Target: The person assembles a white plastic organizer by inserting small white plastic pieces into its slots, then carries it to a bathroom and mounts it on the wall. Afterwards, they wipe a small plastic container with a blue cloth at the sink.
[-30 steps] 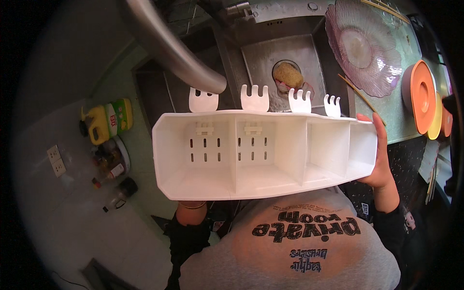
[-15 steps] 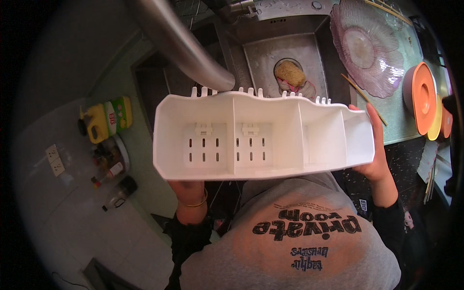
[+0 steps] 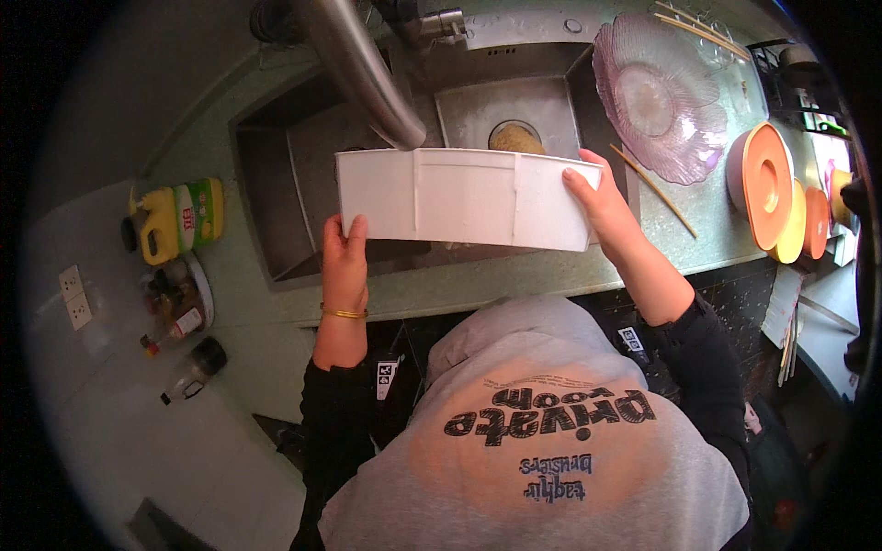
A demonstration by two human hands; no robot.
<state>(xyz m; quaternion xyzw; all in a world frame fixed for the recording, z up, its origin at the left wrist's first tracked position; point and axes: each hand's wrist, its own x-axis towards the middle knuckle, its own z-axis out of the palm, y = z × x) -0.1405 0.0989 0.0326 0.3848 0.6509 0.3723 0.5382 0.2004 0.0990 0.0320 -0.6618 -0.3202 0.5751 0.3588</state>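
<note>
Two hands are gripping a long white plastic organizer tray (image 3: 464,197) right over the sink (image 3: 276,184), and it's showing its flat side toward the camera, so the compartments aren't visible at all. Left hand (image 3: 344,262) is pinching the lower left corner, thumb lying up the face and the other fingers hidden behind. Right hand (image 3: 597,197) is clamping the right end, fingers curling over the top edge.

What's bugging me: the tray is sitting right under the big curved metal faucet (image 3: 363,73), practically touching the spout. Any lift or tilt could be knocking it against the metal, I'd guess. Also the left grip is only a corner pinch, and if the plastic is wet it could be slipping out and dropping into the basin, where something brownish is sitting at the drain (image 3: 516,138).

Around it, a greenish speckled countertop (image 3: 441,294) is running along the front edge. A pink glass plate (image 3: 657,101) and orange dishes (image 3: 767,184) are resting off to the right, with chopsticks (image 3: 654,191) lying near them. A yellow bottle (image 3: 179,219) and small dark bottles (image 3: 184,354) are standing on the left, near a wall socket (image 3: 75,298).
</note>
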